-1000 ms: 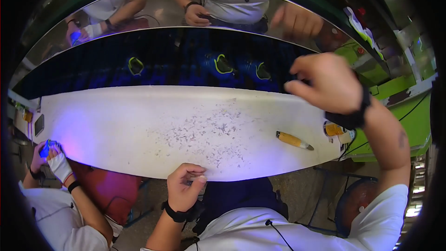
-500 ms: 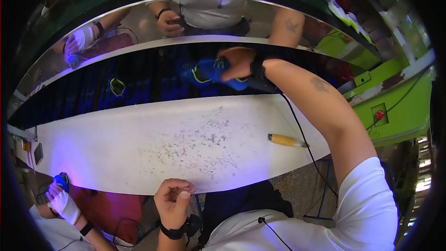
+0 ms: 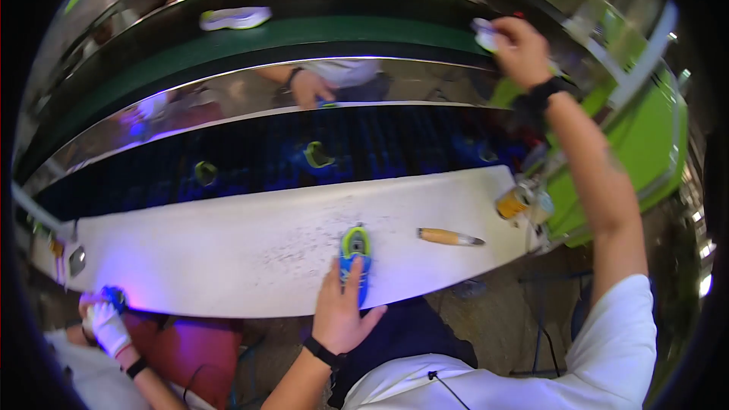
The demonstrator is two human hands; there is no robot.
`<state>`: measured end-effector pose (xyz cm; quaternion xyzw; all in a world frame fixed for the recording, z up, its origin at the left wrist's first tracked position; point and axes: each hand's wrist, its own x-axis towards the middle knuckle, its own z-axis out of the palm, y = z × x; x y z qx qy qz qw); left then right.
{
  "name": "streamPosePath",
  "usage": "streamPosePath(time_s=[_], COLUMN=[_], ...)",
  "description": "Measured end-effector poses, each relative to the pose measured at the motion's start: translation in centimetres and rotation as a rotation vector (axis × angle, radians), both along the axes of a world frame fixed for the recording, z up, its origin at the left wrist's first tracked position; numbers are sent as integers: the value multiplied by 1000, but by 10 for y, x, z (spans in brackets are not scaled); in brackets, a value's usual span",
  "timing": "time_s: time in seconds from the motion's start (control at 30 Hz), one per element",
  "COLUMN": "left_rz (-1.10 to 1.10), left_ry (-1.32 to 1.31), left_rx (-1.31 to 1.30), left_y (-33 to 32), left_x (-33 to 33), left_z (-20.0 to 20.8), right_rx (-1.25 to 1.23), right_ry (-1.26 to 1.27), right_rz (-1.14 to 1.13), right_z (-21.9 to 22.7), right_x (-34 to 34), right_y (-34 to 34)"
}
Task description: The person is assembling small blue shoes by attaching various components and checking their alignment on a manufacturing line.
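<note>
A blue shoe [image 3: 364, 267] with a lime-green collar lies on the white table in front of me. My left hand [image 3: 343, 313] is on its near end, the fingers along the upper and the thumb to the right. Far up on the right, my right hand [image 3: 521, 52] reaches over the green belt. Pinched in its fingers is a white and purple shoe sole [image 3: 484, 35], partly hidden and blurred. Another white and purple sole [image 3: 235, 18] rests on the green belt [image 3: 342, 36] farther left.
On the table [image 3: 190, 258] are dark scraps and a yellow-handled tool [image 3: 449, 237]. A yellow can [image 3: 513, 203] stands at its right end. Blue shoes with green collars [image 3: 317, 155] lie in the dark trough behind. A co-worker's gloved hand [image 3: 110, 328] holds a blue shoe at lower left.
My right hand has left the dark trough and moved up and right to the green belt, where it holds a sole. A blue shoe now lies on the table under my left hand. The view has shifted.
</note>
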<state>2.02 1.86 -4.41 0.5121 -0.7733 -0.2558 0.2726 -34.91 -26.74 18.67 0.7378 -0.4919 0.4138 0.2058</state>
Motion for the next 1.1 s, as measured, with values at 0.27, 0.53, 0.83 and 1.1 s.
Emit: streamPosePath(time_s=[0.27,0.53,0.83,1.1], left_rz=[3,11,79,-249], left_ry=[25,-2,121,22], left_rx=[-17,31,-26,-224], left_y=[2,9,38,30], left_x=[-9,-1,-16,2], left_z=[-7,-10,-3,-56], right_rx=[909,932,215,336], right_ry=[190,-198,-212,-490], right_rz=[-112,387,489,587], right_z=[23,8,-1,-118], right_x=[-148,93,96,36], right_y=[-79,-66,3,239])
